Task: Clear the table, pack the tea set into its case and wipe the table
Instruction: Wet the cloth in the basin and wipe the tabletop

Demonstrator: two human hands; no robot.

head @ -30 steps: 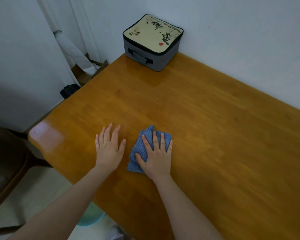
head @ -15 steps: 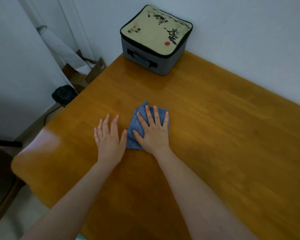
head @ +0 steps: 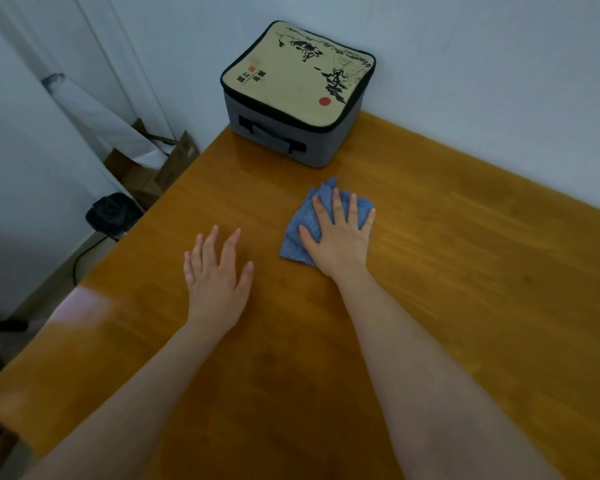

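Note:
A folded blue cloth (head: 303, 221) lies on the orange-brown wooden table (head: 465, 271), a short way in front of the tea set case. My right hand (head: 338, 233) presses flat on the cloth with its fingers spread straight. To its left, my left hand (head: 217, 273) rests flat on the bare wood, fingers straight and slightly apart. The tea set case (head: 297, 91) is a closed grey zip box with a beige ink-painted lid and a strap handle on its front. It stands at the table's far corner against the wall.
White walls run behind the table. Left of the table, on the floor, stand a cardboard box (head: 153, 168), a rolled white sheet (head: 97, 119) and a black bin (head: 111, 213). The table's near left corner (head: 0, 400) is rounded.
My right hand has slid the cloth away from me across the table, toward the case. My left hand has stayed flat on the wood, and the gap between the two hands has widened.

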